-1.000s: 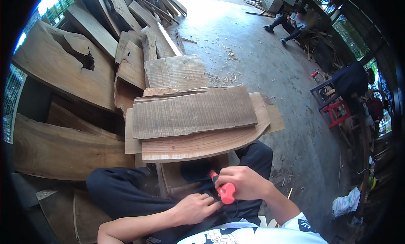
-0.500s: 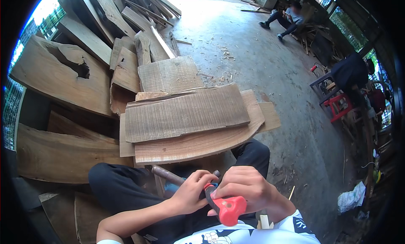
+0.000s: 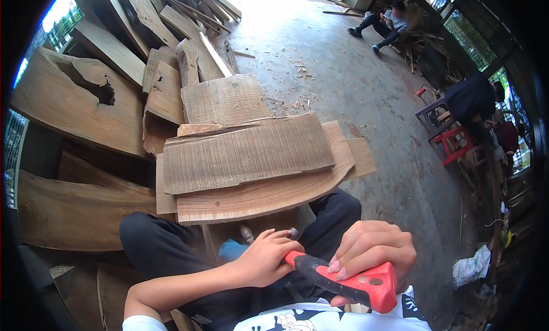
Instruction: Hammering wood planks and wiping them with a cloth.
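On the near side of the stacked boards (image 3: 251, 154), the R hand (image 3: 380, 248) is closed round the red-and-black handle (image 3: 346, 282); its front is touched by the L hand (image 3: 260, 265), grip unclear. Best held steady, w/ fingers clear of any hidden edge. Long axis: diag., front up-L, butt down-R.

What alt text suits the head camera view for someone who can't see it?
A person's right hand grips a red-and-black handle, the left hand at its other end. Stacked wooden boards lie ahead, and another person sits in the background.
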`<control>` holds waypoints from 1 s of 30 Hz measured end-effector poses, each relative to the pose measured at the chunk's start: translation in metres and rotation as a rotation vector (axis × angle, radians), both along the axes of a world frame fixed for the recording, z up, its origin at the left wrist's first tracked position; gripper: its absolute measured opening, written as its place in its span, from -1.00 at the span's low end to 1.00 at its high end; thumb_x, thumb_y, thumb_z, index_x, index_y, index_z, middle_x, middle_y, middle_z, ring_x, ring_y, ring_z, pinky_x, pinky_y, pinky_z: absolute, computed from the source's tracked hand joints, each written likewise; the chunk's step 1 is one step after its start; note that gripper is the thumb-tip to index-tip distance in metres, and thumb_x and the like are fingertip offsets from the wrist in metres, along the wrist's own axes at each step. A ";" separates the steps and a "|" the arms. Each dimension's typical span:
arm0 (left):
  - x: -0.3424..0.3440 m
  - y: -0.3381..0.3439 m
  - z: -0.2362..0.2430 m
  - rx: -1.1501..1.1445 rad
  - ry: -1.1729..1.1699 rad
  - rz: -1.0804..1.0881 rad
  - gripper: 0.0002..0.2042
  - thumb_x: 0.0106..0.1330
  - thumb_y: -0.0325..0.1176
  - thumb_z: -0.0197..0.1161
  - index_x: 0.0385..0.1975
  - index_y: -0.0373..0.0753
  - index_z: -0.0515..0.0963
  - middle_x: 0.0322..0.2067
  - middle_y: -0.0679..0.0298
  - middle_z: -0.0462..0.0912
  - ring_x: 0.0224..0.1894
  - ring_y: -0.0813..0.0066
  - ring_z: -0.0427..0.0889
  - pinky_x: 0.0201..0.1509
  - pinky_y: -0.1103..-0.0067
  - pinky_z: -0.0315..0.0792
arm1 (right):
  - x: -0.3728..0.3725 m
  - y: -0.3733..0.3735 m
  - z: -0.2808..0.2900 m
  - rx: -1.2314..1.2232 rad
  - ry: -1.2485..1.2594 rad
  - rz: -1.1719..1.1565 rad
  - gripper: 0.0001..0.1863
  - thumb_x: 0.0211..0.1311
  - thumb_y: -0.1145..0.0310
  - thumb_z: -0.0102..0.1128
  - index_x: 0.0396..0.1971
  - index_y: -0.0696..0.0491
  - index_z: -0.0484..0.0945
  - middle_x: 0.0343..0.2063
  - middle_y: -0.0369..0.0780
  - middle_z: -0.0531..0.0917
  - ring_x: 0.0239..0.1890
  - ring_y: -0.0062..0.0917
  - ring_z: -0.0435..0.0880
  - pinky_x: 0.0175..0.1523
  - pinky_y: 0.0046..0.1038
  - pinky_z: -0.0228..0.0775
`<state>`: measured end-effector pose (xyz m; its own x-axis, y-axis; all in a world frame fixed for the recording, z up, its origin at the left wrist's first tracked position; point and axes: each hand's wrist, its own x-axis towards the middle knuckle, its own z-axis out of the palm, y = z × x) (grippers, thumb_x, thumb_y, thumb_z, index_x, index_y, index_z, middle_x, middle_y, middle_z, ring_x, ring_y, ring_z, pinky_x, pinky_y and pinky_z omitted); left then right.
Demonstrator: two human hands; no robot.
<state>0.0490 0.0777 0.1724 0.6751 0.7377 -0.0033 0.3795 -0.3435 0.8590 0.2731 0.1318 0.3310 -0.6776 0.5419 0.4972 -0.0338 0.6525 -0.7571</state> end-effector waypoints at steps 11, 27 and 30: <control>0.006 -0.007 0.006 -0.202 -0.201 -0.261 -0.10 0.47 0.32 0.05 0.56 -0.28 0.07 0.33 -0.34 0.38 0.33 -0.25 0.47 0.43 0.15 0.34 | 0.003 0.036 0.027 0.159 0.120 0.036 -0.45 -0.18 0.12 0.83 -0.33 0.13 0.66 -0.60 -0.29 0.65 -0.62 -0.58 0.58 -0.51 -0.55 0.25; -0.018 -0.037 0.001 -0.058 -0.165 0.082 -0.59 0.26 -0.32 0.34 0.08 -0.29 0.48 -0.26 0.04 0.68 -0.24 -0.03 0.73 -0.22 0.26 0.64 | -0.076 0.006 0.021 0.696 -0.367 -0.056 -0.73 -0.02 0.25 0.39 -0.53 0.06 0.48 -0.59 -0.31 0.38 -0.64 -0.59 0.48 -0.54 -0.52 0.30; -0.019 -0.040 -0.001 0.155 0.033 -0.030 -0.54 0.33 -0.26 0.29 0.20 -0.24 0.43 -0.12 0.02 0.63 -0.08 0.00 0.67 -0.04 0.25 0.57 | -0.084 0.018 0.020 0.808 -0.370 -0.136 -0.69 0.11 0.23 0.44 -0.52 0.12 0.52 -0.60 -0.27 0.44 -0.68 -0.51 0.46 -0.58 -0.44 0.27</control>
